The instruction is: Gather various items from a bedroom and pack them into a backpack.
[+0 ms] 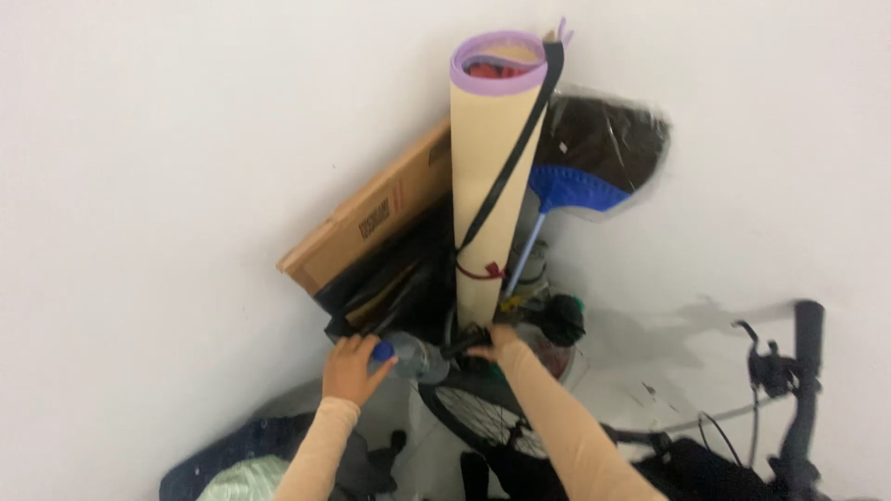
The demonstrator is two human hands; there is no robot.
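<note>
Head view: a clear bottle (413, 357) with a blue cap is gripped by the left hand (351, 369); the right hand (497, 343) is closed at the base of a rolled mat (487, 176).

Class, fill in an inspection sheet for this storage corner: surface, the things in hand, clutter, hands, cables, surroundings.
Surface: pale floor, scuffed with dark marks.
Things in hand: clear bottle with blue cap; dark object under the rolled mat, unclear.
Clutter: rolled mat upright with black strap; cardboard box leaning; broom; bicycle wheel; dark bags below.
Hands: left hand on the bottle's cap end; right hand at the mat's base, grip unclear.
Cables: thin brake cables by the handlebar.
Surroundings: plain white walls meeting in a corner.
</note>
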